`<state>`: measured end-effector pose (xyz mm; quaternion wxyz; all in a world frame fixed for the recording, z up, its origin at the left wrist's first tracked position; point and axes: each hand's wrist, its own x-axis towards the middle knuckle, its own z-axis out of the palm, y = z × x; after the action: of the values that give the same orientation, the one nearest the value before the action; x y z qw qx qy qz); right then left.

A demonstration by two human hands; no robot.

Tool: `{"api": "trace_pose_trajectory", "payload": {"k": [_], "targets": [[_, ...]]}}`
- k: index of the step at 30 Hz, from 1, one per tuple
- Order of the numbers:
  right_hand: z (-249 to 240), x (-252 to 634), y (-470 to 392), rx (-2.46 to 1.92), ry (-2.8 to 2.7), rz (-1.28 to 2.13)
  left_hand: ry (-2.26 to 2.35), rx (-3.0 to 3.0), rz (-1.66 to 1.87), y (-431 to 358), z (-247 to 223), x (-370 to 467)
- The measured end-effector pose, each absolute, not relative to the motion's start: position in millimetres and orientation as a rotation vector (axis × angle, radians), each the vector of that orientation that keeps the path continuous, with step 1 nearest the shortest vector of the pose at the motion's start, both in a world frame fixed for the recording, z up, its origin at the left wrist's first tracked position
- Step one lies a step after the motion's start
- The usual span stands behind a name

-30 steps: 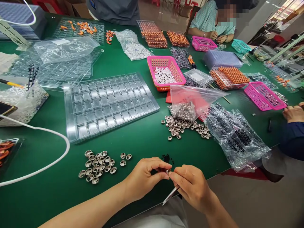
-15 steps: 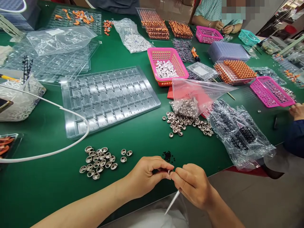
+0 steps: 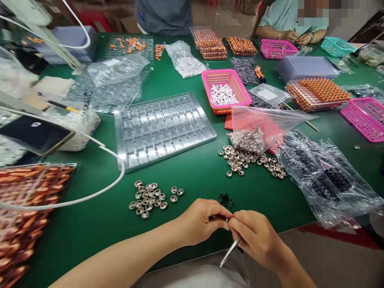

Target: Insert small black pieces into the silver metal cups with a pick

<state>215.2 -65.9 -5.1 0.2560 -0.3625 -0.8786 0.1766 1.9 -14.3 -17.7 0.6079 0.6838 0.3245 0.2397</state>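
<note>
Pinched between the thumb and index finger of my left hand point(image 3: 199, 222) is a small silver cup-shaped piece point(image 3: 227, 220), mostly hidden by the fingers. My right hand point(image 3: 258, 236) is closed around metal tweezers point(image 3: 230, 253), one end of which sticks out below the palm. Its fingertips meet the left ones at the small piece. Just beyond the hands lies a little heap of tiny black parts point(image 3: 225, 199). To the left sits a group of silver cups point(image 3: 146, 198), with several more set apart beside it.
A clear plastic tray point(image 3: 168, 128) lies mid-table. Behind it stands a pink basket point(image 3: 207, 90) of white pieces. More silver cups spill from a clear bag point(image 3: 249, 134). A white cable point(image 3: 115, 160) curves across the left, near trays of orange parts point(image 3: 33, 204). A co-worker point(image 3: 279, 20) sits opposite.
The view has swung to the left, so the scene sits further right and more orange parts show at the left. Both hands stay together in the same pinch.
</note>
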Motion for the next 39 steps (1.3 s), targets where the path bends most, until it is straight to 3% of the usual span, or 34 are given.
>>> {"api": "trace_pose_trajectory", "payload": {"k": [7,15,39], "targets": [[-14,213,-65,-0.997,-2.247,0.494,0.882,1.384,0.485,-14,-3,3],[-9,206,-75,-1.301,-1.568,0.665,0.758,0.689,0.61,-6,9,4],[-25,207,-90,-1.4,-1.394,0.703,0.736,0.633,0.624,-12,9,6]]}}
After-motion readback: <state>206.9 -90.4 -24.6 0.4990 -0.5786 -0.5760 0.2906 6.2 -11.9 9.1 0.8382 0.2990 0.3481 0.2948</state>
